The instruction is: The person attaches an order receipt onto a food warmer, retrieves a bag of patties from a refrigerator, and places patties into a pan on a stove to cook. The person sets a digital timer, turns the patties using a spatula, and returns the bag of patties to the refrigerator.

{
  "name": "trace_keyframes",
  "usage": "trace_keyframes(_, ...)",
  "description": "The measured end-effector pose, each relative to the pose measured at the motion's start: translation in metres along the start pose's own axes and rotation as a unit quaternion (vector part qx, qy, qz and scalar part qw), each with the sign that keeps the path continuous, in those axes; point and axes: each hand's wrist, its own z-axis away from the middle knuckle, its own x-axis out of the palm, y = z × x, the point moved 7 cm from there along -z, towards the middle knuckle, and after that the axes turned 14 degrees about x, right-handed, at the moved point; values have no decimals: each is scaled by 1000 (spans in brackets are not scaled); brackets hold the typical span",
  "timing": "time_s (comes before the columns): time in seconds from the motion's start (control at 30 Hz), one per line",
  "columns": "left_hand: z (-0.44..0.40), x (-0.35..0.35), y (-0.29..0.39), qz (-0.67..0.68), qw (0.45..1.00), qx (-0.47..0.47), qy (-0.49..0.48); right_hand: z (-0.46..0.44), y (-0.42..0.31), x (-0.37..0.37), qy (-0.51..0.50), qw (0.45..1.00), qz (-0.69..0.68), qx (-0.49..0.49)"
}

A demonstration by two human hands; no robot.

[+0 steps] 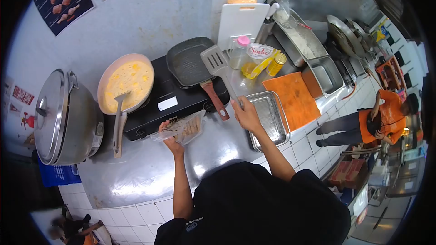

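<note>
My right hand is closed around the handle of a slotted metal spatula, whose head is raised in front of the grill pan. The square dark grill pan sits on the right side of a black two-burner stove, its reddish-brown handle pointing toward me. In my left hand is a clear plastic container with brownish food pieces inside; I cannot make out what they are. A pale frying pan on the left burner holds a creamy yellow mixture, with another spatula resting in it.
A large lidded pot stands at the left. To the right are a wire-rimmed metal tray, an orange cloth, a Sovia pouch, a yellow can and a pink-lidded jar. A person in orange stands farther right.
</note>
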Motion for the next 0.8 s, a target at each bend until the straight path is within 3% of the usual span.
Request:
trace_keyframes(0.03, -3, 2, 2, -2, 1000, 6, 1, 10, 9, -3, -46, 993, -47, 96)
trace_keyframes(0.07, -3, 3, 4, 1, 1000, 6, -2, 1, 43, -5, -25, 995, -48, 78)
trace_keyframes(0.13, -1, 1, 5, -7, 1000, 14, -3, 2, 92, -21, 130, 981, 21, -139)
trace_keyframes(0.2, -2, 2, 4, -15, 1000, 27, 0, 3, 164, -32, 144, 981, 113, -62)
trace_keyframes(0.33, 2, -2, 3, -10, 1000, 12, 23, 30, 228, -54, 127, 980, 138, 65)
trace_keyframes(0.57, -2, 2, 10, -11, 999, 34, -25, 24, 231, -64, 143, 926, 323, 134)
trace_keyframes(0.8, -2, -9, 7, -88, 988, 41, -117, 9, 243, -51, 92, 919, 373, 90)
